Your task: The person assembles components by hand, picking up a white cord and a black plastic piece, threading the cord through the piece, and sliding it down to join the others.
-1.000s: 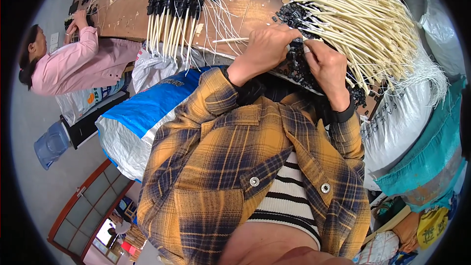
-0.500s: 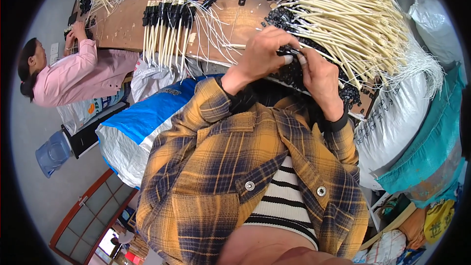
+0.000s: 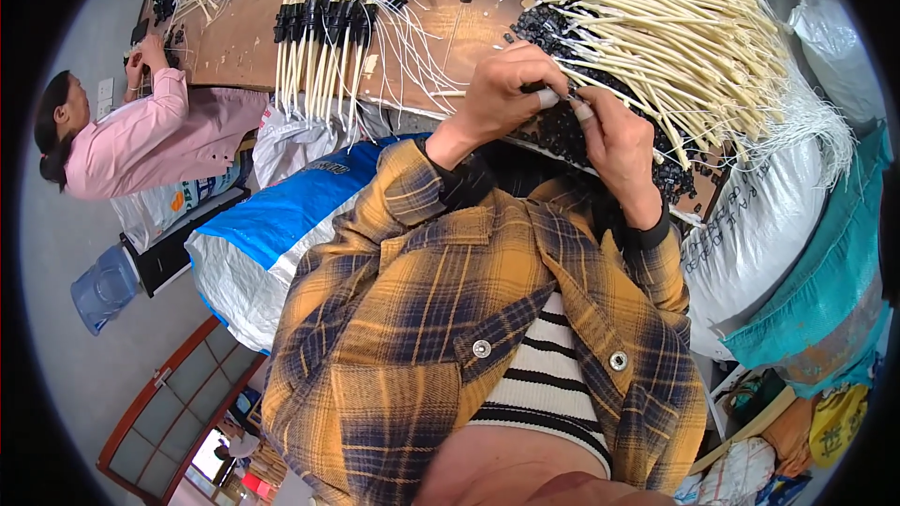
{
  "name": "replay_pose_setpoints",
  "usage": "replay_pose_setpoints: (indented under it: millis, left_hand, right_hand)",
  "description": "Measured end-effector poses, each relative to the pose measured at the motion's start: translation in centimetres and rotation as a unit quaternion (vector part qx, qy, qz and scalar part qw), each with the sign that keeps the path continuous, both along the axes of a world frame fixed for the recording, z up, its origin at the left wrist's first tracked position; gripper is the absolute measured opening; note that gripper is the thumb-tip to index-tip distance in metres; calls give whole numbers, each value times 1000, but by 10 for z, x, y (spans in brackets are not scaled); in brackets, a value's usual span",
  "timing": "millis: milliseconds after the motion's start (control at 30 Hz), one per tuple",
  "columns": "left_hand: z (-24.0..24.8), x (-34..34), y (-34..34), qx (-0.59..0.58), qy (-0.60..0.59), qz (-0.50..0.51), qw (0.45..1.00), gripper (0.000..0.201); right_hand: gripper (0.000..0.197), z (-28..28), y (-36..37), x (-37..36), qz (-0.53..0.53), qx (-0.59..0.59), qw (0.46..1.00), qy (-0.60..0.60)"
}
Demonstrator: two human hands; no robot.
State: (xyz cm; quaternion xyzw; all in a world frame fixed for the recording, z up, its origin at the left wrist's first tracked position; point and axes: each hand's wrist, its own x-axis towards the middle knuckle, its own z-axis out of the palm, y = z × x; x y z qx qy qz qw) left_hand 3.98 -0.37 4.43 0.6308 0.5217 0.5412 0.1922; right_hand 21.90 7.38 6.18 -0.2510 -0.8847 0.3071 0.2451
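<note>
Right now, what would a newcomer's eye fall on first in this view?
The eye would probably catch the big fanned heap of slim cream-coloured sticks, upper right on the brown wooden tabletop. Below its left end, the person's left hand and right hand hold their fingertips close together over small black pieces. Left of the yellow-and-navy plaid jacket, a shiny blue-and-white sack gapes open.

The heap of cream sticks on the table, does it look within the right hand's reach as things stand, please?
Likely yes: the right hand is beside the heap of sticks with nothing visible between, though it seems busy pinching a small dark piece.
</note>
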Motion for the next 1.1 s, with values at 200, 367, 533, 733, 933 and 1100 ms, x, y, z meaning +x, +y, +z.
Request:
replay_pose_setpoints:
  millis: [200, 367, 533, 733, 933, 1100]
  left_hand:
    - [-1, -4, -4, 40, 112, 10, 993, 14]
    - [-48, -66, 16, -54, 288, 102, 951, 22]
    - [-63, -87, 6, -154, 251, 119, 948, 26]
    - [-49, -76, 7, -131, 196, 160, 959, 32]
    - [-52, -75, 15, -203, 104, 117, 967, 18]
    - [-6, -3, 19, -122, -110, 19, 986, 16]
  right_hand:
    - [16, -5, -3, 4, 58, -83, 995, -5]
    - [15, -13, -2, 5, -35, -110, 993, -21]
    - [12, -17, 3, 3, -55, -121, 991, -14]
    - [11, -26, 10, 5, -89, -199, 975, -37]
    - [12, -24, 10, 3, -136, -264, 955, -26]
    - [10, -18, 13, -4, -171, -321, 931, -42]
